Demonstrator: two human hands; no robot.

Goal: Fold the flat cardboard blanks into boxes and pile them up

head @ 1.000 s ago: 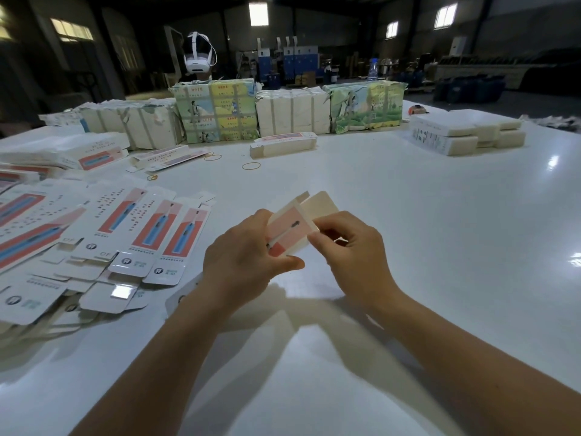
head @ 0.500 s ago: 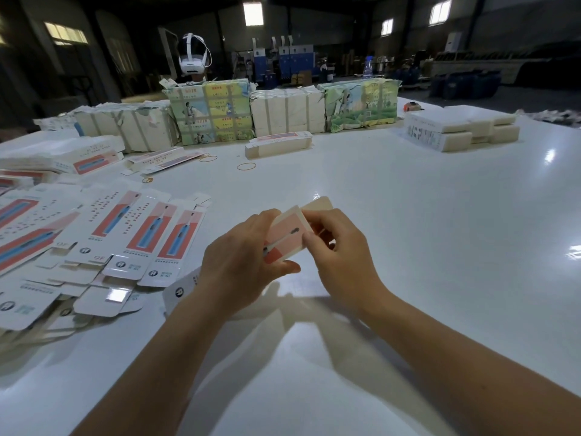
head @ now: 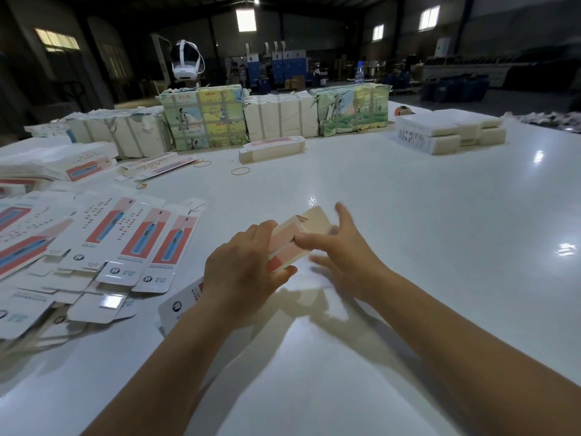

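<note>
Head view, centre of the frame: the left hand (head: 245,272) grips a partly formed box (head: 290,243), with curled fingers over its upper face and the thumb under its near edge. This box is a narrow cardboard sleeve, printed pale pink with a red band at the near corner, and a plain tan flap stands at its far end. The right hand (head: 341,258) is motion-blurred, with fingers spread and mostly straight; one fingertip touches the printed face. Flat blanks (head: 125,240) lie fanned at left of the frame on the white table (head: 440,247), each white with a red panel and a blue shape. One folded box (head: 272,149) lies alone at upper centre. Wrapped bundles (head: 204,121) stand in a row behind it. White stacks (head: 449,133) sit at upper right.
</note>
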